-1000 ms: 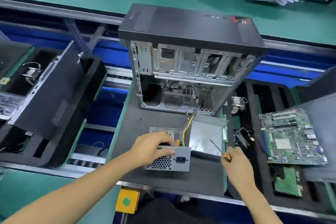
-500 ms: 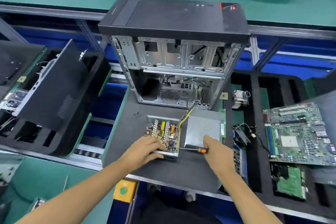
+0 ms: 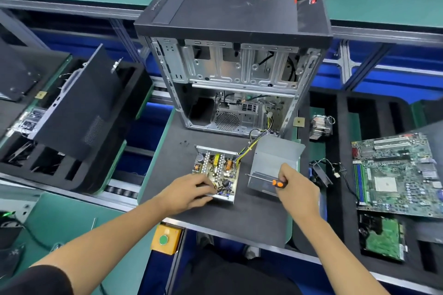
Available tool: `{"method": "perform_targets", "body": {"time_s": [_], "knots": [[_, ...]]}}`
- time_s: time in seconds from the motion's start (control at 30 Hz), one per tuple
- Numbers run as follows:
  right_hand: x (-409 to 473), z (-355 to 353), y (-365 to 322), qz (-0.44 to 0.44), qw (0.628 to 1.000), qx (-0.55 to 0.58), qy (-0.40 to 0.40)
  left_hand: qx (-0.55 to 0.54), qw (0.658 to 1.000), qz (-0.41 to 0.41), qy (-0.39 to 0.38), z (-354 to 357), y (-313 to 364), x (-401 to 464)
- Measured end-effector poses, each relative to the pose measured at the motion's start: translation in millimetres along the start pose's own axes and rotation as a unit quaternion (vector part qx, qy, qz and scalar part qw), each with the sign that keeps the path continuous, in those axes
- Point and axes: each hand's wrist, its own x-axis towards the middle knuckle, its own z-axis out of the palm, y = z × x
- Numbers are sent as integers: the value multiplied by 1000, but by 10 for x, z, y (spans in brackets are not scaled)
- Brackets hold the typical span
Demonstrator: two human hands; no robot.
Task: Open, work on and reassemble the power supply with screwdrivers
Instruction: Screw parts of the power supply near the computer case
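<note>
At centre frame the open power supply lies on the dark mat, circuit board up, its grey cover just to its right. The left hand rests on its near edge, fingers curled, apparently pinching something inside. The right hand grips a screwdriver pointing left over the cover. The computer case stands behind.

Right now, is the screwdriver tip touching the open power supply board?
Apart. In the head view, the screwdriver tip ends over dark mat, clear of the power supply edge.
</note>
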Motion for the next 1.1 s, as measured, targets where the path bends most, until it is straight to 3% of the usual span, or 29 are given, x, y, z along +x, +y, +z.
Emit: {"method": "perform_targets", "body": {"time_s": [0.17,0.37,0.43,0.6,0.83,1.03,1.1], "knots": [[-54,-42,-13,-1,1000,4,-7,31,999,39,6,15,1,40],[-120,-138,-9,8,999,44,21,21,999,30,6,-1,70,55],[-139,-183,-2,14,998,60,30,-9,1000,-7,-12,-28,118,56],[-215,-290,27,22,993,95,63,-38,979,-189,-67,-67,141,38],[-317,-502,-58,55,973,210,73,-10,990,-127,-66,-127,86,-4],[-330,-674,-201,24,923,376,81,46,998,-46,-1,-9,88,31],[-324,-706,-210,27,905,417,79,57,997,-57,-13,-36,111,60]]}}
